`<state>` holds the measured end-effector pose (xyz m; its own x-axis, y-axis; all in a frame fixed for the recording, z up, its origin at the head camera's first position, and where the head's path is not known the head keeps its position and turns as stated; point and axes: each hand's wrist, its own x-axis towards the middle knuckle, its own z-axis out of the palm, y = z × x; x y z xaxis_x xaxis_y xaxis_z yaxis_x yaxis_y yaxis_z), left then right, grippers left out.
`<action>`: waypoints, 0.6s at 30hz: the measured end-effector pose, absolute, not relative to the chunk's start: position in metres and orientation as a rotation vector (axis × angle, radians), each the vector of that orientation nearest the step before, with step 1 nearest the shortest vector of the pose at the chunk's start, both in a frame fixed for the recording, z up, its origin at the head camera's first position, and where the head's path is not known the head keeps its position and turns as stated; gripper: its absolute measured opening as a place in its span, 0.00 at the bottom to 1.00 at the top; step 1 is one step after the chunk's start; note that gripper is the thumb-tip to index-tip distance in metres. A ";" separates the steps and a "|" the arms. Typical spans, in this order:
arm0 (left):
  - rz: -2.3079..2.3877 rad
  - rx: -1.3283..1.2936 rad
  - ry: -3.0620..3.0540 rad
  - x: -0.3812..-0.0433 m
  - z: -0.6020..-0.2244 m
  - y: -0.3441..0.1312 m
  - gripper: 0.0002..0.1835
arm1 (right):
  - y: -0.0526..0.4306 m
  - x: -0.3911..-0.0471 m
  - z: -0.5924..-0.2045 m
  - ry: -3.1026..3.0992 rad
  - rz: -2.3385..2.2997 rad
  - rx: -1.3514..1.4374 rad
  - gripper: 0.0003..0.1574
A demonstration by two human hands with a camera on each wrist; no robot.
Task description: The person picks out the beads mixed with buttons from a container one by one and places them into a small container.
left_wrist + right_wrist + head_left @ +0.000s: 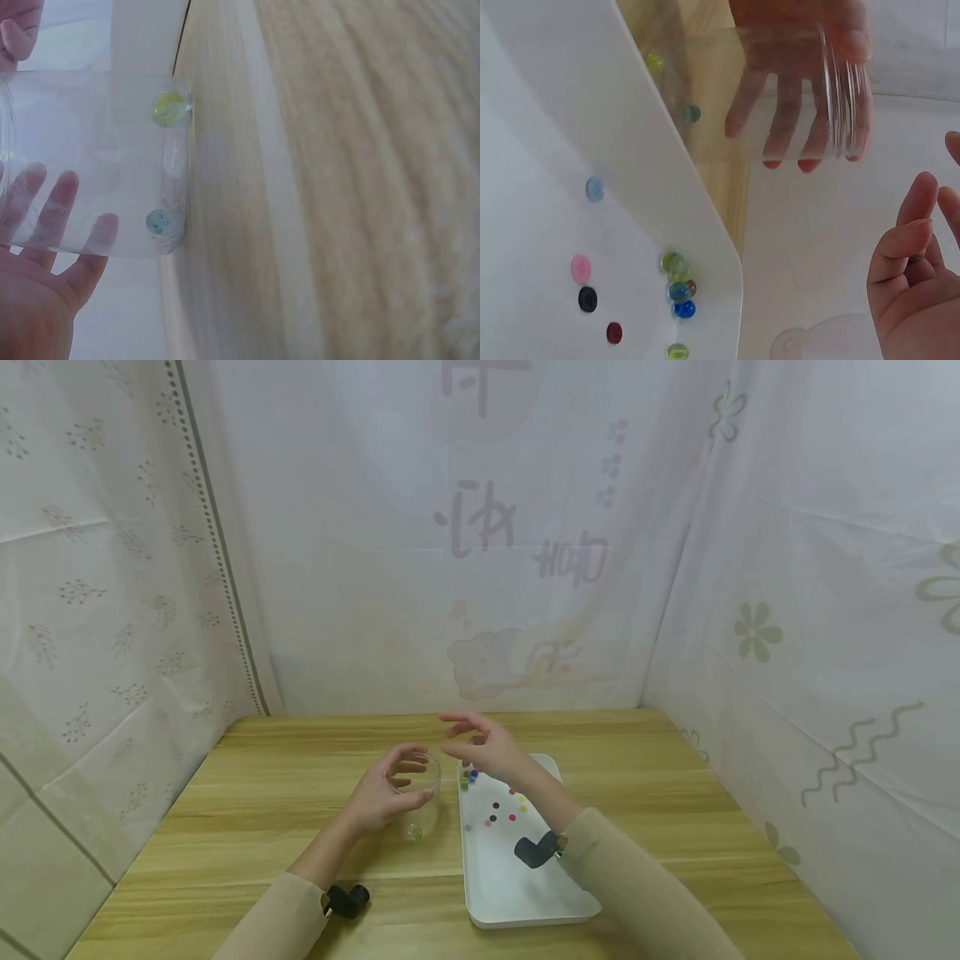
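My left hand [386, 793] grips a clear jar [90, 150] from its left side, thumb and fingers curved around it. The jar stands upright on the table, its mouth uncovered. At its bottom lie a yellow-green marble [169, 109] and a bluish marble [158, 221]. My right hand [487, 750] hovers in the air between the jar and the tray's far end. Its fingers are loosely bent, and nothing shows between them in the right wrist view. Below it, a cluster of glass marbles [676, 279] sits in the far left corner of the white tray [517, 885].
Several small buttons lie scattered in the tray, among them a pink button [580, 268], a black button [588, 299] and a light blue button [595, 189]. The tray rests on a wooden table [300, 768], right of the jar. Patterned curtains [360, 568] surround the table.
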<state>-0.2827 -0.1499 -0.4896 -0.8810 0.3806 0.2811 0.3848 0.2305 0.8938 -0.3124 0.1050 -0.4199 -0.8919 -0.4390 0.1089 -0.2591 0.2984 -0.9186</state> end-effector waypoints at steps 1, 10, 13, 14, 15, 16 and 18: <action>-1.792 -0.765 -2.459 -0.283 -0.490 -0.150 0.37 | 0.107 -0.313 -0.421 2.403 -1.645 -0.643 0.34; -1.805 -0.758 -2.454 -0.282 -0.489 -0.150 0.36 | 0.124 -0.317 -0.428 2.378 -1.695 -0.618 0.33; -1.805 -0.753 -2.456 -0.282 -0.489 -0.150 0.36 | 0.129 -0.319 -0.430 2.392 -1.693 -0.601 0.33; -1.804 -0.750 -2.457 -0.282 -0.489 -0.150 0.36 | 0.130 -0.319 -0.432 2.399 -1.690 -0.594 0.33; -1.805 -0.747 -2.458 -0.282 -0.489 -0.150 0.36 | 0.131 -0.320 -0.433 2.406 -1.687 -0.591 0.33; -1.809 -0.743 -2.457 -0.282 -0.489 -0.150 0.36 | 0.133 -0.321 -0.434 2.413 -1.686 -0.585 0.33; -1.812 -0.737 -2.460 -0.281 -0.488 -0.149 0.36 | 0.135 -0.322 -0.436 2.429 -1.678 -0.577 0.33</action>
